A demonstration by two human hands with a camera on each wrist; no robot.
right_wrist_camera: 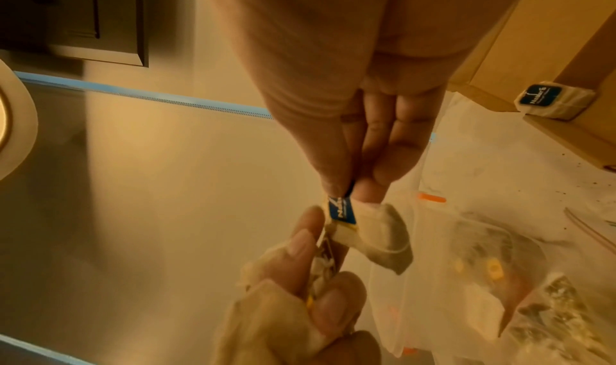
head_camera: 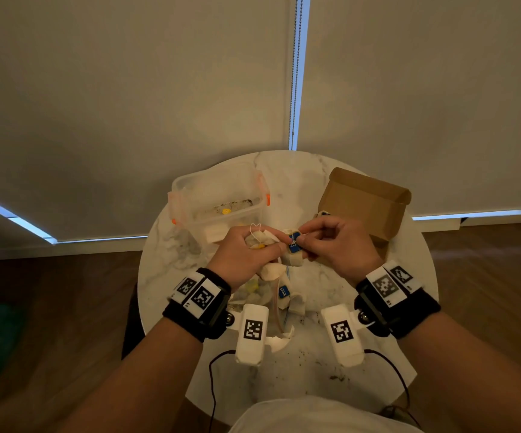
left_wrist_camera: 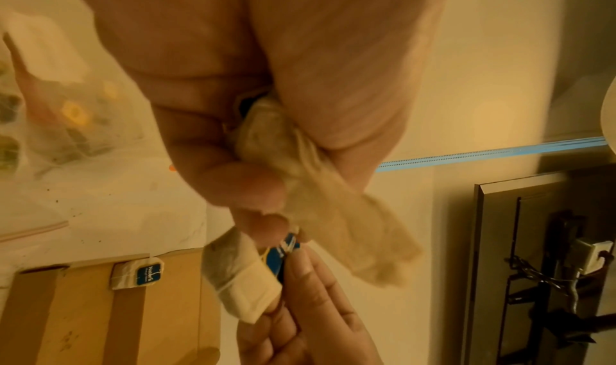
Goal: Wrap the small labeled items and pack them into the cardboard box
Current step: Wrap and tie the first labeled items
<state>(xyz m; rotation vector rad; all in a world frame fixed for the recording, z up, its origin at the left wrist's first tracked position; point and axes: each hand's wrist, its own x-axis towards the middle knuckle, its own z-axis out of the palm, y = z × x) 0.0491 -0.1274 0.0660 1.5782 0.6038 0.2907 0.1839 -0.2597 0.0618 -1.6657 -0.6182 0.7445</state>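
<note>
Two hands meet over the middle of the round marble table (head_camera: 284, 382): your right hand (head_camera: 331, 245) pinches the blue tag (head_camera: 293, 242) of a tea bag (head_camera: 293, 259) between thumb and fingertip, other fingers curled, while your left hand (head_camera: 246, 254) is fisted round a crumpled bunch of tea bags (left_wrist_camera: 333, 207) and touches that same tag with a fingertip. The cardboard box (head_camera: 368, 201) sits open at 1 o'clock, flap up, close to the table's far right rim; the clear plastic tub (head_camera: 218, 198) with orange clips stands at 11 o'clock, a strip of bare marble between them. Loose bags (head_camera: 284, 292) lie below your wrists at 6 o'clock. The head view barely shows it, but both wrist views reveal one blue-tagged tea bag (right_wrist_camera: 553, 99) perched on the box's edge. The left wrist view also catches a dark framed panel (left_wrist_camera: 533, 265) off to the side. Dark crumbs (head_camera: 334, 376) speckle the marble; pale blinds (head_camera: 127, 104) hang behind, wood floor (head_camera: 49, 307) around.
</note>
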